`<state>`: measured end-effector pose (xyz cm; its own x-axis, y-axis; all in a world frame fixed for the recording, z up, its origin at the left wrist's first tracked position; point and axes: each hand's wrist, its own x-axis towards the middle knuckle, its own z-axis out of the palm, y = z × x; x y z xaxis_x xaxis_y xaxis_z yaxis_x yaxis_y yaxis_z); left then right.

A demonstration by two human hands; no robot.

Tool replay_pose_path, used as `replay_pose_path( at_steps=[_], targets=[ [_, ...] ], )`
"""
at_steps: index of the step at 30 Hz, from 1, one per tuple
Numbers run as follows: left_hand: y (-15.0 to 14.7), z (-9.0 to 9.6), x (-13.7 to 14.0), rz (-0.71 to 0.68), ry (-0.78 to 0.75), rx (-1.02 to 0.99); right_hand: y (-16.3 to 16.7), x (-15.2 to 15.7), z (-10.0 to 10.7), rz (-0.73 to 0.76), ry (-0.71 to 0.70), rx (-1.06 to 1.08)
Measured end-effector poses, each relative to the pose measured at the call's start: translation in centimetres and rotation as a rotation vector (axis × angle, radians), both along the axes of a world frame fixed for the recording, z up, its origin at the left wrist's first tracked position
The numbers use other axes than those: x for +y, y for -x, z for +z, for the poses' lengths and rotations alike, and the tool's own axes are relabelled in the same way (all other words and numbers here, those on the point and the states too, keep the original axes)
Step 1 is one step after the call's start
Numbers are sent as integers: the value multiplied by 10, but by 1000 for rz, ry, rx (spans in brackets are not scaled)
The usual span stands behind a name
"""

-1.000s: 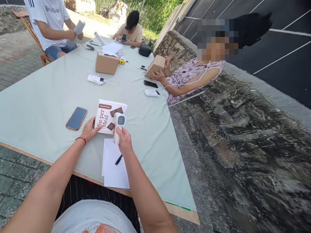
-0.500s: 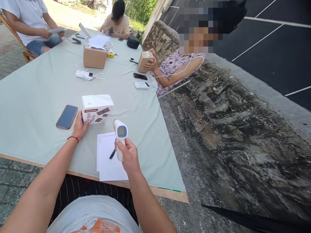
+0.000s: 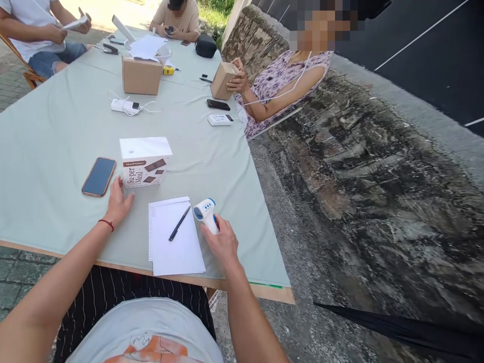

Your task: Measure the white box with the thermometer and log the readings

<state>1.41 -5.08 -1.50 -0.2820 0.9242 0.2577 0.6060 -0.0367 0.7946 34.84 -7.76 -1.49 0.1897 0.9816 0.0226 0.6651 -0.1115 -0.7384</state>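
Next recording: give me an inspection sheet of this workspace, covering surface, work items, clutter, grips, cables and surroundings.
Surface: pale green cloth, creased, over a table.
Work items: white handheld thermometer; printed white box, standing; black pen on white papers.
Clutter: phone left of the printed box; cardboard box farther back, loose sheets on top.
Grips: left grip open beside the printed box, contact unclear; right grip closed around the thermometer's handle.
Cables: white cable looped about a white device.
Surroundings: three other people around the table; stone wall at right.
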Motion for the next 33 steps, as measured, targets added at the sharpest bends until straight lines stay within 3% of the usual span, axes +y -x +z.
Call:
replay_pose_path(
  at_steps=[4,8,11,15,22,25,28,30,33],
  targets=[
    [-14,4,-37,-90,25,151,-29,5,-26,62,69,-301],
    [-26,6,-55,-251,24,279,-27,7,-26,85,-193,-452],
    [-33,1,-56,-278,32,316,-8,16,-17,344,-382,-460],
    [-42,-7,-56,-268,0,379,15,41,-10,744,-418,-593],
    [-48,-8,-59,-283,1,481,7,79,0,1119,-497,-650],
    [-51,-6,-59,-281,16,494,10,74,8,1022,-522,-428],
    [-53,-4,-60,-296,27,503,32,53,13,674,-492,16],
    [-55,-4,-61,-300,38,508,56,33,14,453,-368,348],
    [-56,-4,-63,-286,56,513,92,10,11,321,-117,676]
  ],
)
